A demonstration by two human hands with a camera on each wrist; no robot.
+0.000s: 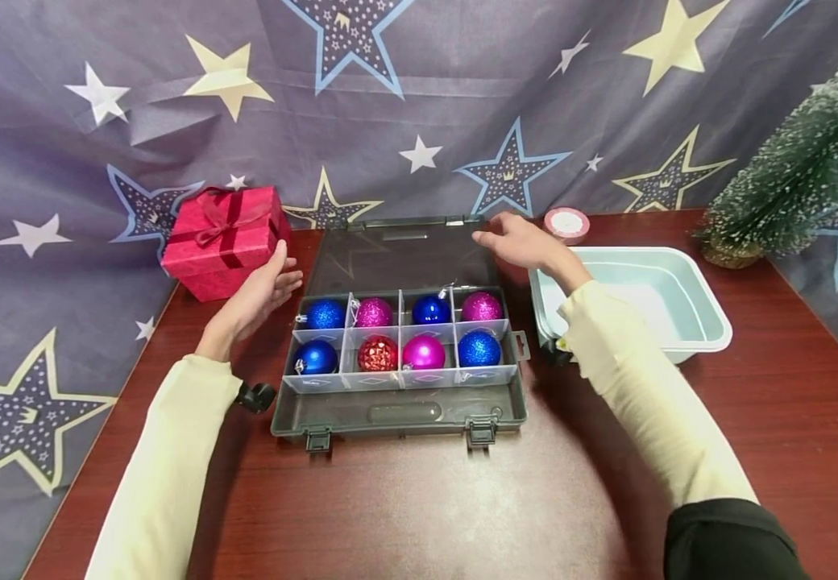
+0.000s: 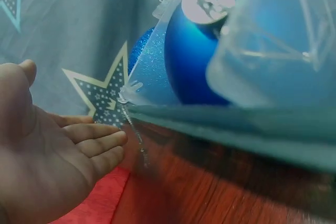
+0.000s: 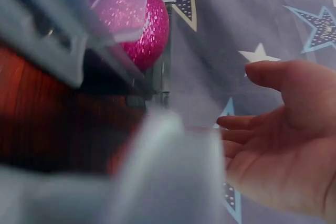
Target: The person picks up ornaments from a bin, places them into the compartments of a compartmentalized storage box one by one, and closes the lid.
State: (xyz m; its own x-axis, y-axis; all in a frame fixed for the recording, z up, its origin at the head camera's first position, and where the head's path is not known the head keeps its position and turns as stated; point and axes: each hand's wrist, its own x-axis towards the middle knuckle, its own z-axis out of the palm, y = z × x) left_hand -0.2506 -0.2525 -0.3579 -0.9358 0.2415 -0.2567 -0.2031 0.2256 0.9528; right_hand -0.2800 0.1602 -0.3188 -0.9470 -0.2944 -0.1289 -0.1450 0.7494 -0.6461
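Note:
A divided plastic case (image 1: 404, 412) lies with its dark see-through lid (image 1: 404, 262) folded back. Each compartment holds a Christmas ball, among them a shiny blue ball (image 1: 316, 357), a red ball (image 1: 378, 354) and a pink ball (image 1: 423, 352). To the left of the case, my left hand (image 1: 255, 294) is held in the air with its fingers extended, in front of the red gift box (image 1: 223, 242). My right hand (image 1: 516, 240) hovers by the lid's far right corner, fingers loosely extended; whether it touches the lid is unclear. Neither palm holds anything in the wrist views.
A pale blue basin (image 1: 644, 298) stands right of the case, under my right forearm. Behind it sits a roll of tape (image 1: 566, 223). A frosted artificial tree (image 1: 803, 161) rises at the far right. Star-patterned cloth (image 1: 419, 113) hangs behind the wooden table (image 1: 404, 507).

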